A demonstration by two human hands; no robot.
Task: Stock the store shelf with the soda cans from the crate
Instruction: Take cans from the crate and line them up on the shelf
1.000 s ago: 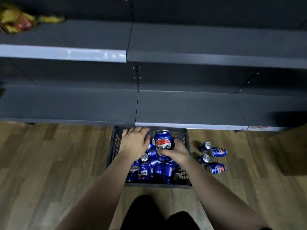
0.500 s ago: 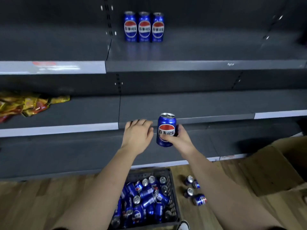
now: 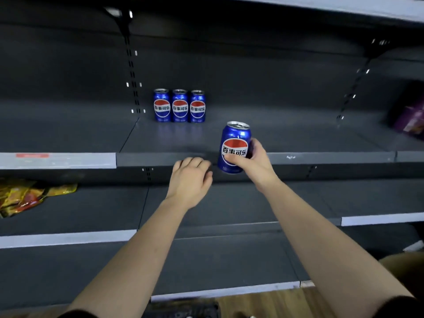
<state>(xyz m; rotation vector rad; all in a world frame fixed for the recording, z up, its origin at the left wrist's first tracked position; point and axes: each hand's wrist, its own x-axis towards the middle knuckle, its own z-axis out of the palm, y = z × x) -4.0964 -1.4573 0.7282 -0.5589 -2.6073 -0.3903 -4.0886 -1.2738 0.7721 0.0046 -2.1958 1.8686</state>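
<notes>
1. A soda can (image 3: 235, 148) is held just right of the frame's centre, leaning slightly. It is in front of the lip of the dark grey shelf (image 3: 298, 138) and has not been set down on it.
2. The can is seen to be glossy blue with a silver top. A round red, white and blue emblem faces the camera, crossed by white Chinese characters.
3. The can is grasped by the right hand (image 3: 254, 161), the thumb laid across its lower front and the fingers wrapped behind.
4. The left hand (image 3: 190, 180) is seen just left of the can, back upward, fingers loosely curled, with nothing held. Contact with the shelf lip cannot be told.
5. Three matching cans (image 3: 180, 106) are stood upright in a tight row at the back of the same shelf, up and left of centre, emblems outward.
6. Yellow and red snack packets (image 3: 25, 196) are seen at the left edge on a lower shelf. A blurred purple box (image 3: 408, 115) is seen at the right edge, and a dark crate (image 3: 183, 308) is barely seen at the bottom edge.
</notes>
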